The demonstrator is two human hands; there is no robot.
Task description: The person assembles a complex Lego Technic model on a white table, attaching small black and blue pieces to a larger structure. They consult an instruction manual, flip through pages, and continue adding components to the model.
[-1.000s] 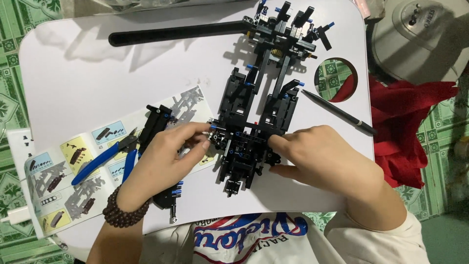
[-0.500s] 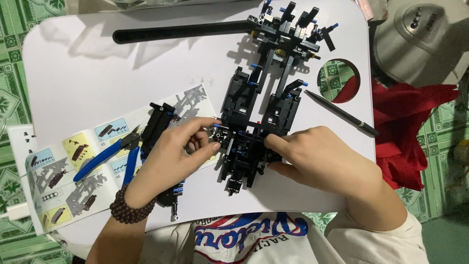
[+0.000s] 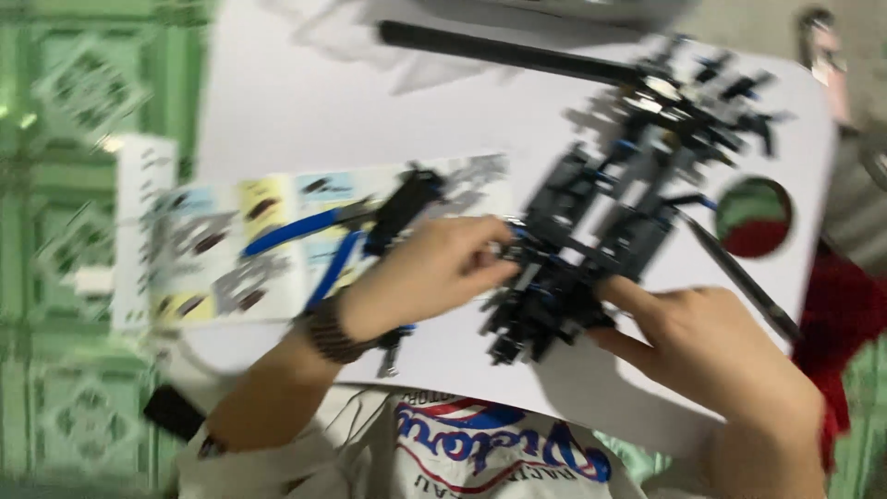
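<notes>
The black brick-built chassis [image 3: 601, 231] lies on the white table [image 3: 305, 111], its long axis running from the near end between the hands up to the far right. The left hand [image 3: 434, 273] pinches its near-left edge; the right hand [image 3: 711, 346] grips the near-right side. A blue-handled pliers [image 3: 305, 236] rests on the instruction booklet [image 3: 222, 249] at left.

Two hands work at the white table [image 3: 305, 111]: the left hand [image 3: 430, 273] at seven o'clock, the right hand [image 3: 707, 346] at five. One black brick model [image 3: 610, 208] lies at centre. One booklet [image 3: 222, 245] sits at nine o'clock, with one pair of blue pliers [image 3: 305, 236] on it. One black rod [image 3: 504, 51] lies at twelve, one pen [image 3: 739, 277] at three. One bead bracelet [image 3: 328, 331] circles the left wrist.
</notes>
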